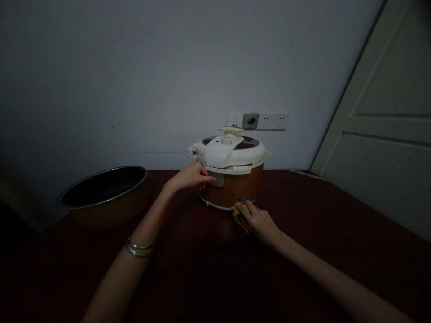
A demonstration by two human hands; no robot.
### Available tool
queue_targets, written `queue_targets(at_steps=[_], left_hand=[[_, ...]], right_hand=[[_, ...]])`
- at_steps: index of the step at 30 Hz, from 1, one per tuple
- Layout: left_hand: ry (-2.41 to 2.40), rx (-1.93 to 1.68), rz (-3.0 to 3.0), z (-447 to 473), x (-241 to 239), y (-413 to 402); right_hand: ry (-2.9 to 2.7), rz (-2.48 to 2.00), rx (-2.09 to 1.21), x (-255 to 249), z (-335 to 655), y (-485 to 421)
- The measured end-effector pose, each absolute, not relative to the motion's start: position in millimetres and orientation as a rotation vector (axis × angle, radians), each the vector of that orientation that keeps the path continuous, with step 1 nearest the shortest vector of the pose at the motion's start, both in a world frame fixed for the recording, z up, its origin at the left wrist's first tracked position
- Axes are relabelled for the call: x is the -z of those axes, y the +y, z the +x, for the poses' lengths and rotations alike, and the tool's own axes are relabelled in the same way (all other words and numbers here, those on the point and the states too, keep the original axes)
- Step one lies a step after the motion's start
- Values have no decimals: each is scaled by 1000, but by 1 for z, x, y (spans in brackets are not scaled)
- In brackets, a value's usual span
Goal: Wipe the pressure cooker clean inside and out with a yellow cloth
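Observation:
An electric pressure cooker with a white lid and an orange-brown body stands on the dark red table. My right hand grips a bunched yellow cloth and presses it against the cooker's lower front edge. Part of the cloth is hidden by my fingers. At the cooker's left front, just below the lid rim, is my left hand, its wrist bent and fingers loosely curled but apart. Nothing shows in it, though I cannot tell whether it touches the cooker.
To the left, a large round pot with a dark inside and metal rim sits on the table. Behind the cooker, wall sockets are set in a pale wall. A panelled door stands at the right.

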State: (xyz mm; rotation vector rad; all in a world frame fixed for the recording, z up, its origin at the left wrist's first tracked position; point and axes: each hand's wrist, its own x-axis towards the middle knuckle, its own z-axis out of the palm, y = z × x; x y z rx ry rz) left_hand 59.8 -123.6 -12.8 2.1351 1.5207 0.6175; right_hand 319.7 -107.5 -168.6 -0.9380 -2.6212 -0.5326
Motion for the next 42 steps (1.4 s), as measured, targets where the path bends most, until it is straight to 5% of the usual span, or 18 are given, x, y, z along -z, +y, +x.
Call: queue_targets(at_steps=[17, 25, 42], left_hand=[[1584, -565, 2121, 65, 9, -126], [1555, -582, 2123, 64, 10, -125], [1535, -569, 2142, 62, 12, -123]], right_hand=[[-2619, -1212, 491, 156, 330, -103], [-2580, -857, 628, 159, 298, -109], [-2460, -1001, 542, 158, 293, -110]])
